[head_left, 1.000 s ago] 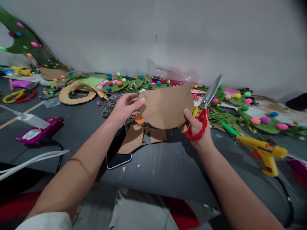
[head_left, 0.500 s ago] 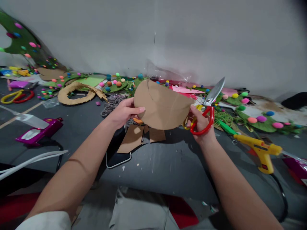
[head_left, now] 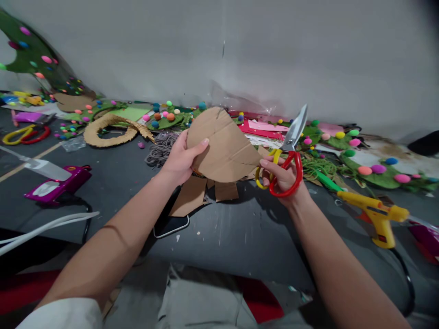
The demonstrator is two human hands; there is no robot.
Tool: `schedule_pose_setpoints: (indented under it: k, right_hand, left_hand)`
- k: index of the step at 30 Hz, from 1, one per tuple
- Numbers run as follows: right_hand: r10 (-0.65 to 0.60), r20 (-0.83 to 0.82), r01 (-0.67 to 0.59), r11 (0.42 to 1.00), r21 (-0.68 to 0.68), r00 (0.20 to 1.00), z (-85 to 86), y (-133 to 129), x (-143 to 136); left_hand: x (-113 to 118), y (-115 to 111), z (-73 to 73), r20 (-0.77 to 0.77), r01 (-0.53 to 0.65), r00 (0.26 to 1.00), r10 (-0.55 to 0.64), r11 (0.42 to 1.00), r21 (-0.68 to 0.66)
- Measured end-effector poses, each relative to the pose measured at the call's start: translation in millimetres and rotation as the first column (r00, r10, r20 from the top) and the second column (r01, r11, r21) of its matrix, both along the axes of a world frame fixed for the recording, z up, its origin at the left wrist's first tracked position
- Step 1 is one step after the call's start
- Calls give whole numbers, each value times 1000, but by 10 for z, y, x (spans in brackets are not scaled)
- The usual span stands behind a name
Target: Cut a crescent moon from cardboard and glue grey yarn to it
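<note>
A rounded piece of cardboard (head_left: 222,146) tapering to a point at the right is held up above the table. My left hand (head_left: 183,157) grips its left edge, thumb on the near face. My right hand (head_left: 283,176) pinches the pointed right end, and a pair of scissors (head_left: 294,130) with red and yellow handles hangs on its fingers, blades upward. Beneath the piece lie cardboard offcuts (head_left: 188,196), partly over a dark flat object with a pale rim (head_left: 171,227). Grey cord (head_left: 161,148) is bundled behind my left hand.
A yellow glue gun (head_left: 375,212) lies at the right, a purple one (head_left: 58,185) at the left. Another pair of scissors (head_left: 25,135) rests at far left beside a cardboard ring (head_left: 109,132). Green felt pieces with pompoms (head_left: 380,171) line the wall. White cables (head_left: 48,228) cross the left edge.
The cardboard has been turned, so its right end now points down toward my right hand. My right hand with the scissors has shifted slightly left and my left hand has rotated upward.
</note>
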State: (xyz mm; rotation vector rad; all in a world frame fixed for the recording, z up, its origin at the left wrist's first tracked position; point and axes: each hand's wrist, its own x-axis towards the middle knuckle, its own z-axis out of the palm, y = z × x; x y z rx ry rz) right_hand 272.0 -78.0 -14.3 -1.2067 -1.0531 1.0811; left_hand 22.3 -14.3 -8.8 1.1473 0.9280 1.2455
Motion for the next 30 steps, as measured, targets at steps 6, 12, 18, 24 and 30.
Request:
schedule_pose_setpoints:
  k: [6,12,18,24,30]
  right_hand:
    - [48,-162,-35,996,84,986,59,-40,9]
    - [112,-186,-84,985,152,976,57,-39,3]
    - [64,-90,-47,981,187,994,-28,-12,54]
    - [99,283,-99,995,-17,954,-149,50,172]
    - [305,566,-258,952,-165,766,-80,-65,129]
  left_hand:
    - [-68,-33,46,45,133,991,-130,988,-81]
    - [-14,-24,-6,160,177,975,-152,972,-156]
    - [-12,19,-5,186,110,979,-79,981,-160]
    - [-199,179,37,283,-125,951,121,992,-2]
    - [-254,219,26,294,-154,945,141,988,21]
